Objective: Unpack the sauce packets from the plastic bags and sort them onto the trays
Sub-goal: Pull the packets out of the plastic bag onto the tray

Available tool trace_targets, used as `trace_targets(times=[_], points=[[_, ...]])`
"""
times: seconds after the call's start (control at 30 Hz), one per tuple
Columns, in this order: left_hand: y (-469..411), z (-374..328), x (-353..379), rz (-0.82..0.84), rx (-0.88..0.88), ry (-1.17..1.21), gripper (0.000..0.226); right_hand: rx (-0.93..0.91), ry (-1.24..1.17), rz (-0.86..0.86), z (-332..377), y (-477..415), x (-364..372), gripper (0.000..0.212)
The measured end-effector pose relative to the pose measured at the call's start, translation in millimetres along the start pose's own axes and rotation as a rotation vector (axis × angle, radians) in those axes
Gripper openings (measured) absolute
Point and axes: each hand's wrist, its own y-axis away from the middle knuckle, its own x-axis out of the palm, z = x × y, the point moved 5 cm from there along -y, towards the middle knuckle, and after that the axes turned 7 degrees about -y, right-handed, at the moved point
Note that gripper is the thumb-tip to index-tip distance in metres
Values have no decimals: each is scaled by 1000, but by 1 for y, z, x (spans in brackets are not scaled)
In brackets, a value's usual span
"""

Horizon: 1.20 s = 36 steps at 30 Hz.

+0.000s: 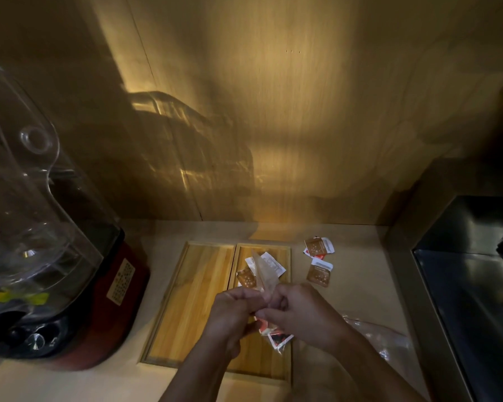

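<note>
My left hand (231,311) and my right hand (299,310) meet over the right wooden tray (285,253), both gripping a clear plastic bag (263,275) whose top sticks up between them. Red and white sauce packets (276,336) hang in the bag below my fingers. Brown and white packets (247,278) lie on the right tray behind the bag. The left wooden tray (192,297) holds nothing. Two brown packets (318,246) (320,272) lie on the counter to the right of the trays.
A blender (50,256) with a clear cover and a red base stands at the left. Another crumpled plastic bag (386,340) lies on the counter by my right forearm. A dark steel sink (476,285) fills the right edge. A wooden wall rises behind the counter.
</note>
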Motion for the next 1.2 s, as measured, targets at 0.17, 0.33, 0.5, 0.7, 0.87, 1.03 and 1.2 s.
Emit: trace_targets(times=[0.17, 0.33, 0.5, 0.7, 0.87, 1.03, 1.2], points=[[3, -2, 4, 99, 55, 70, 17, 38, -214, 31, -2, 1, 2, 12], [4, -9, 5, 127, 170, 58, 26, 47, -381, 13, -4, 2, 1, 23], [6, -13, 7, 101, 255, 14, 29, 51, -578, 26, -2, 2, -1, 27], [5, -10, 8, 137, 265, 50, 30, 53, -641, 87, -8, 3, -2, 23], [6, -9, 5, 65, 284, 41, 31, 19, -413, -45, -10, 2, -6, 22], [7, -11, -1, 29, 272, 66, 20, -61, -239, -196, -6, 4, -9, 26], [11, -10, 1, 39, 252, 67, 18, -16, -345, -186, -8, 4, -4, 29]])
